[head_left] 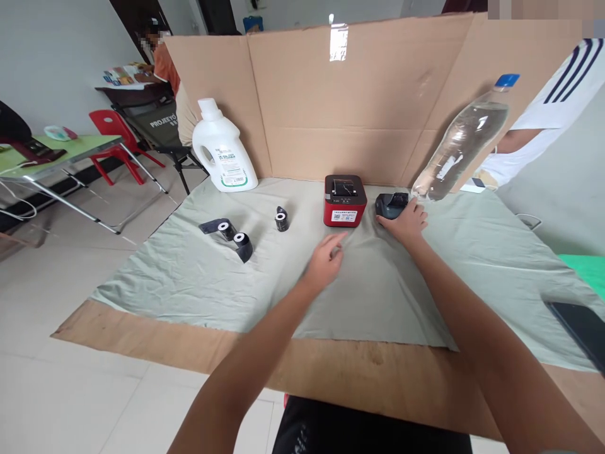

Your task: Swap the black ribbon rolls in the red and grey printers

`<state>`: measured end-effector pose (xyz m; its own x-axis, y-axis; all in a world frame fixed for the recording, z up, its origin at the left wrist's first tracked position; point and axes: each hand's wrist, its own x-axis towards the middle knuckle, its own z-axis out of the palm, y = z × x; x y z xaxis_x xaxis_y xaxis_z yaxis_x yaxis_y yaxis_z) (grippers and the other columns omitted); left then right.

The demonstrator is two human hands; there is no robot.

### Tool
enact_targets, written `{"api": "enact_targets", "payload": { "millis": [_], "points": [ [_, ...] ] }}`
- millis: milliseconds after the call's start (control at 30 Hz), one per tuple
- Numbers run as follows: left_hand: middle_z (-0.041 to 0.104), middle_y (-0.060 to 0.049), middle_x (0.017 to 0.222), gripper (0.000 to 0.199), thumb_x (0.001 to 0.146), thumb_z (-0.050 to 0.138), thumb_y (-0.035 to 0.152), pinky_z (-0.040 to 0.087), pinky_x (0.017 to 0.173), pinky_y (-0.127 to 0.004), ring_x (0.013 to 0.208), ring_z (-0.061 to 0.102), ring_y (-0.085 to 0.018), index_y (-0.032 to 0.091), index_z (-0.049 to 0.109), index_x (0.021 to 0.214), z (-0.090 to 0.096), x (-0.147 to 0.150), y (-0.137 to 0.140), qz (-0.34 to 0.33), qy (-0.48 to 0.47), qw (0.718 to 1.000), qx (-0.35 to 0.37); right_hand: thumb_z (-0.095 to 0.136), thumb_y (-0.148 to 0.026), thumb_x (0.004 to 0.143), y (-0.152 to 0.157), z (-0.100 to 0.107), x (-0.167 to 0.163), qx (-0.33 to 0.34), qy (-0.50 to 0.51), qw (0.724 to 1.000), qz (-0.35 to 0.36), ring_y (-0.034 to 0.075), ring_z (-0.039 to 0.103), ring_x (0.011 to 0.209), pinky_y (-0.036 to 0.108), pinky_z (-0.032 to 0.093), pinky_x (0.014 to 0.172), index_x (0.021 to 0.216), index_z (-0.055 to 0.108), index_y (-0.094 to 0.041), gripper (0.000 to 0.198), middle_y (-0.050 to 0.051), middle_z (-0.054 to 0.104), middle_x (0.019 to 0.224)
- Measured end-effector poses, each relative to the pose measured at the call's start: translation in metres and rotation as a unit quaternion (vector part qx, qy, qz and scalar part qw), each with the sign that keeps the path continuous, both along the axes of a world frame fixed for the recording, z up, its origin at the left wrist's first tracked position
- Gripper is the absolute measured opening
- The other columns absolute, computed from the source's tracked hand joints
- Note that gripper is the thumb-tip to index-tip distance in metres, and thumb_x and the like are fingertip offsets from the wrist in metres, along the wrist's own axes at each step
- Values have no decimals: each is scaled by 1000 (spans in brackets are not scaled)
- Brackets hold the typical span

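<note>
My right hand [410,219] has its thumb at the near left edge and its fingers at the right side of a small black device [390,205] with a dark raised flap. What kind of device it is I cannot tell. Just left of it stands a red cube-shaped printer [344,202] with a black top and a white label. My left hand [326,258] hovers over the cloth in front of the printer, holding nothing, its index finger stretched out and the others partly bent. Farther left are a single small black roll [282,221] and two black rolls [234,235] with loose strips.
A white detergent bottle [223,151] and a tilted clear water bottle [466,145] stand before a cardboard screen [345,101]. A phone [579,328] lies at the right edge of the grey-green cloth [179,284]. Other people are behind the screen at left and right.
</note>
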<state>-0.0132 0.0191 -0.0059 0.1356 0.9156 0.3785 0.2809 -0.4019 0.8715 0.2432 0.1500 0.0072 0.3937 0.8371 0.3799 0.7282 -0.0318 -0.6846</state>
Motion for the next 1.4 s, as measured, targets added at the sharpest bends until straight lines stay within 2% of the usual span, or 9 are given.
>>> {"api": "enact_targets", "payload": {
  "millis": [100,233,300,400,667,867,1067,1233,1400],
  "points": [
    [62,-11,143,55,90,51,12,54,105,-35,132,61,-24,21,59,144,0,-13,27,68,-71,995,-2,80,-51,73,-9,6,-15,112,-41,987,105,50,38,142,77,29,117,152,39,-14,97,27,42,150],
    [43,-8,165,74,83,57,10,33,129,-44,156,37,-28,22,46,155,12,-27,82,91,-154,980,-85,79,-44,75,-5,-2,-51,52,49,956,286,37,58,128,58,51,109,151,41,-14,90,24,51,144],
    [40,-4,168,87,74,54,5,26,133,-44,160,30,-27,23,42,158,19,-25,103,31,-173,978,-116,80,-41,74,-1,-8,-66,37,88,942,320,37,57,130,59,50,111,150,43,-19,87,19,56,144],
    [42,0,167,102,62,49,3,27,133,-45,158,33,-26,25,38,161,21,-13,111,-56,-200,973,-97,76,-36,79,0,-14,-77,71,99,930,345,36,56,133,59,46,114,151,44,-23,80,15,60,143],
    [33,3,171,105,62,50,6,21,135,-40,162,22,-26,25,32,164,11,-12,59,-38,-237,968,-72,71,-36,83,-39,-4,-79,105,48,932,344,37,56,132,59,44,115,151,45,-19,74,18,62,138],
    [28,0,173,89,78,55,12,21,135,-42,163,21,-25,26,32,164,20,-38,-12,-40,-155,985,-56,70,-42,87,-123,1,-92,105,53,945,306,40,55,135,63,45,114,154,40,-19,76,20,58,143],
    [28,3,173,94,75,46,7,19,136,-41,163,20,-20,28,28,165,-1,-29,-81,-45,-114,991,-58,68,-43,89,-195,-16,-74,88,45,949,299,41,56,136,66,48,110,154,40,-19,75,21,57,146],
    [30,0,172,94,73,48,8,22,135,-45,161,26,-22,26,31,164,-16,-21,-93,-40,-137,987,-68,68,-47,90,-205,-24,-65,79,22,950,302,40,54,139,65,46,114,155,38,-18,77,22,55,149],
    [36,-6,170,86,79,48,11,36,129,-45,155,39,-24,23,33,163,-7,-18,-96,6,-131,990,-43,71,-48,87,-207,-21,-69,63,4,954,292,40,54,137,64,47,113,157,33,-16,86,24,55,146]
  ]
}}
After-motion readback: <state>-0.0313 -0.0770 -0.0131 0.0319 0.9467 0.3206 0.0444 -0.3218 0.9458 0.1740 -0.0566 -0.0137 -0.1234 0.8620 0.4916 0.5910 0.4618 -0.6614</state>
